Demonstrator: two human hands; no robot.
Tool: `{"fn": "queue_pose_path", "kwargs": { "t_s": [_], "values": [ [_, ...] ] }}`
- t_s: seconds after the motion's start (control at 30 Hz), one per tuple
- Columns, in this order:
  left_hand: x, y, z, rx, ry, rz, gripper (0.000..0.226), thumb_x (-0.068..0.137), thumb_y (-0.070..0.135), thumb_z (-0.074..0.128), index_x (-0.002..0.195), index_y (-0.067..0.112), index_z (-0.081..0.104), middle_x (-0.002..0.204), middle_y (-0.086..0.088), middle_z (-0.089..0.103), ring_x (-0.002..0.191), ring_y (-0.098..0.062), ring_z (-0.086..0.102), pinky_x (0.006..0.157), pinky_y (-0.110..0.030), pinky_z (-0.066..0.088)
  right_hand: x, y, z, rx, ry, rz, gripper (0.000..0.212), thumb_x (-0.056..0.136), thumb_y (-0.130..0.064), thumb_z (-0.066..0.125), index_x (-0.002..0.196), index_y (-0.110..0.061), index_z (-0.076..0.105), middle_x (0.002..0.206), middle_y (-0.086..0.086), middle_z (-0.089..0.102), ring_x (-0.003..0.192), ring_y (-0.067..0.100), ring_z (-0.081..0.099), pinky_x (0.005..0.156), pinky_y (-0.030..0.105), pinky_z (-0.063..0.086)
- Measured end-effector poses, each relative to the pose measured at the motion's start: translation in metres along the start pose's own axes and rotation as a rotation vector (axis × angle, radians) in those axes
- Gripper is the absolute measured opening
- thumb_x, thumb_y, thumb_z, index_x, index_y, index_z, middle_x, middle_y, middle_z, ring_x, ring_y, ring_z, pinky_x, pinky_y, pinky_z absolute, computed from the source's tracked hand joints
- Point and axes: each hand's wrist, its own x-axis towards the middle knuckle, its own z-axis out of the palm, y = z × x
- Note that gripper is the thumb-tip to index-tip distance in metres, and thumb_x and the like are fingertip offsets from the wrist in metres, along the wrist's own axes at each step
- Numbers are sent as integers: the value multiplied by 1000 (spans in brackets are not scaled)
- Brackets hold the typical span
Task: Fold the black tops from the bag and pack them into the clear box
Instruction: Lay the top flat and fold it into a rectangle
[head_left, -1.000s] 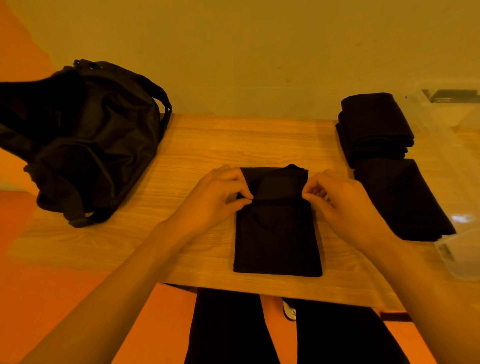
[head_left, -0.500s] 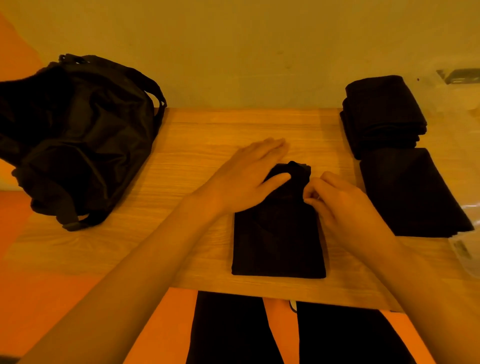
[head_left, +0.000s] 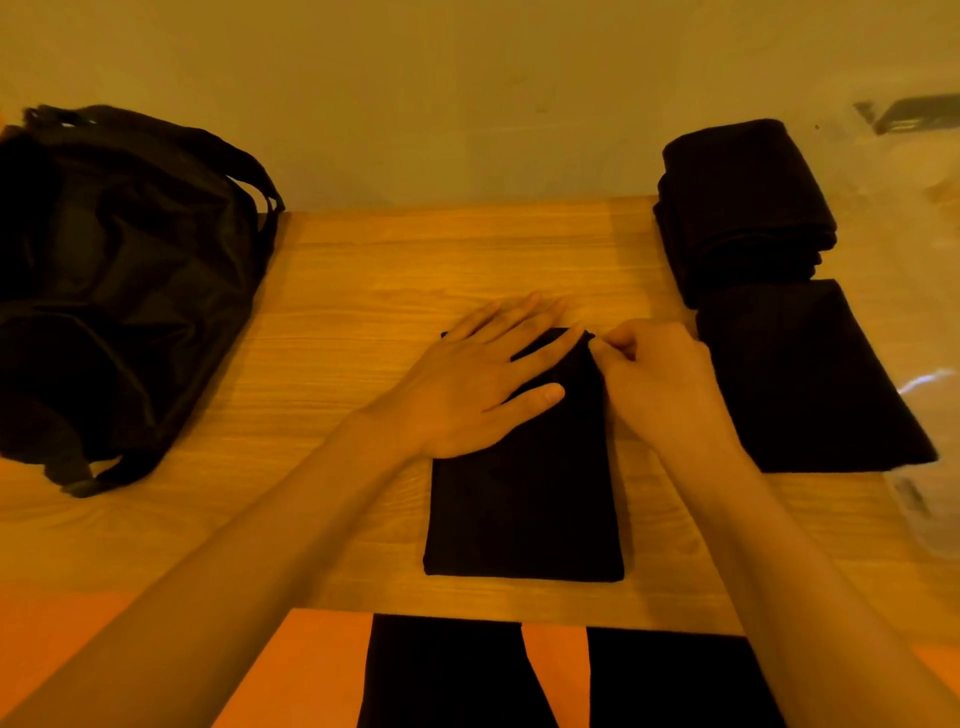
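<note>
A black top (head_left: 524, 514), folded into a narrow rectangle, lies on the wooden table (head_left: 363, 291) in front of me. My left hand (head_left: 478, 379) rests flat on its far half with straight fingers. My right hand (head_left: 660, 379) has curled fingers and pinches the top's far right corner. The black bag (head_left: 119, 280) slumps at the table's left end. The clear box (head_left: 914, 260) stands at the right edge, faint and see-through. Its inside is hard to make out.
A stack of folded black tops (head_left: 743, 208) sits at the back right, and one flat folded top (head_left: 810, 379) lies in front of it. A plain wall runs behind the table. My dark trouser legs (head_left: 441, 675) show below the table's near edge.
My left hand let go of the folded-over flap and now lies flat on the cloth. The flap has been smoothed down toward the far edge. My right hand moved up to the far right corner.
</note>
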Motion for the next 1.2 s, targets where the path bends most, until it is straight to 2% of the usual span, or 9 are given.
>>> {"fn": "queue_pose_path", "kwargs": {
  "t_s": [0.2,0.33,0.43,0.57,0.77,0.87,0.93,1.07,1.2],
  "values": [
    [-6,-3,2,-83,107,82,70,101,66,1,161,35,15,171,0,1,157,-16,-7,127,-43,0,8,1,-4,27,-36,64,17,100,-14,57,102,-23,71,95,0,68,82,17,68,58,20,46],
    [-8,-6,1,-177,170,146,73,100,69,9,159,31,30,171,-6,6,158,-23,-4,126,-52,4,1,-1,-6,136,-60,113,15,100,-21,60,92,-23,72,82,-1,68,71,11,65,49,17,43],
    [-8,-5,1,-144,170,180,75,99,70,9,156,30,36,170,-9,8,158,-26,-3,126,-53,3,2,-3,-6,199,-108,219,23,100,-23,58,83,-15,71,67,1,62,57,13,59,46,25,40],
    [-7,-5,1,-97,146,198,75,99,71,7,155,33,39,170,-9,8,158,-27,-3,125,-56,4,4,-8,-7,542,-164,405,27,98,-11,56,72,-8,58,48,-3,45,33,5,35,33,19,23],
    [-7,-4,0,-66,122,199,74,98,72,5,154,38,38,171,-9,2,157,-27,-7,124,-58,6,12,-10,-5,1034,-235,575,8,98,-8,55,95,-4,61,55,-2,47,34,5,29,29,19,22],
    [-7,-5,0,-59,119,205,73,98,72,6,155,39,38,171,-9,2,157,-27,-7,124,-58,7,6,-9,-6,1153,-194,549,15,99,-9,52,106,-4,64,61,-1,46,38,5,29,32,19,24],
    [-7,-5,1,-65,126,214,74,98,72,7,155,37,38,170,-10,3,157,-28,-6,124,-58,7,1,-9,-8,1073,-143,489,21,99,-7,48,110,-8,66,60,-1,51,40,6,33,34,20,26],
    [-8,-3,0,-189,199,228,78,99,71,14,156,25,39,169,-15,11,158,-29,2,124,-58,8,-6,-9,-9,571,14,270,22,97,-7,51,108,-23,61,77,0,64,48,7,50,40,24,36],
    [-15,-3,0,-314,401,126,86,101,67,15,152,2,39,163,-17,29,155,-30,19,123,-59,17,-5,-11,-4,84,159,-41,15,100,-13,57,109,-24,63,100,-10,62,84,5,61,66,16,47]
  ]
}}
